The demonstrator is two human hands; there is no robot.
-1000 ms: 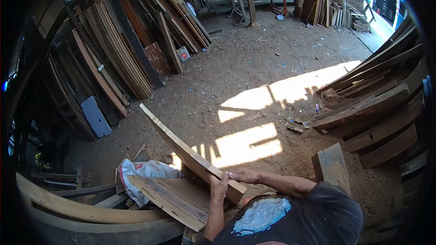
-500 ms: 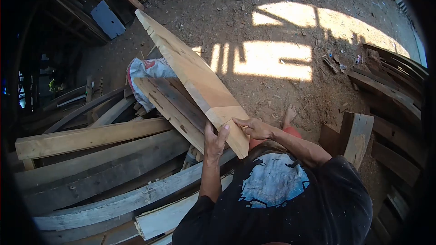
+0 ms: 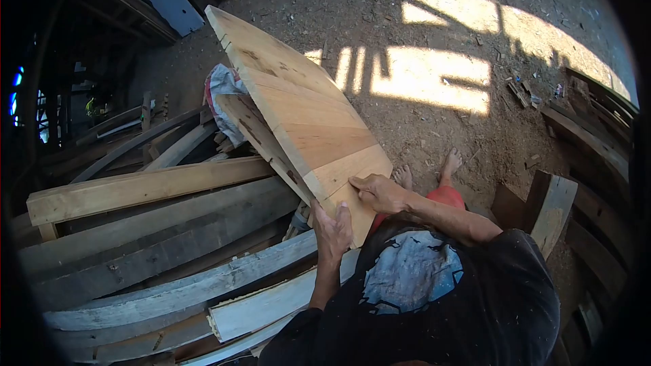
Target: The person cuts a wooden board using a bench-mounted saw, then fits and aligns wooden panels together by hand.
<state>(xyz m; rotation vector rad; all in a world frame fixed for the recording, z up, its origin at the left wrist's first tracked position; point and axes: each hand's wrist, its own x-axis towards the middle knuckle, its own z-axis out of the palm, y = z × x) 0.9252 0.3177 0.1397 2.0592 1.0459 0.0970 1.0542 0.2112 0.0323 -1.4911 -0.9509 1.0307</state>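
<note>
A wide, light wooden board [image 3: 305,115] made of joined pieces slants from the upper left down to my waist, its broad face turned up. My left hand [image 3: 332,227] grips its near left edge, with the thumb on top and the other fingers hidden beneath. On the board's near face rests my right hand [image 3: 381,194], index finger stretched toward a thin line across the wood and the other fingers curled. Beneath the board lies another plank [image 3: 254,129] with rough edges, beside a white and red sack [image 3: 227,105].
Long beams [image 3: 149,190] and planks are stacked at the left and lower left. An upright wood block [image 3: 553,210] stands by my right side. More lumber [image 3: 590,139] lies at the right. Sunlight falls on the dirt floor [image 3: 420,137].
The view has tipped downward. The board's broad face has turned upward into view, and my right hand has shifted from the board's edge onto that face.
</note>
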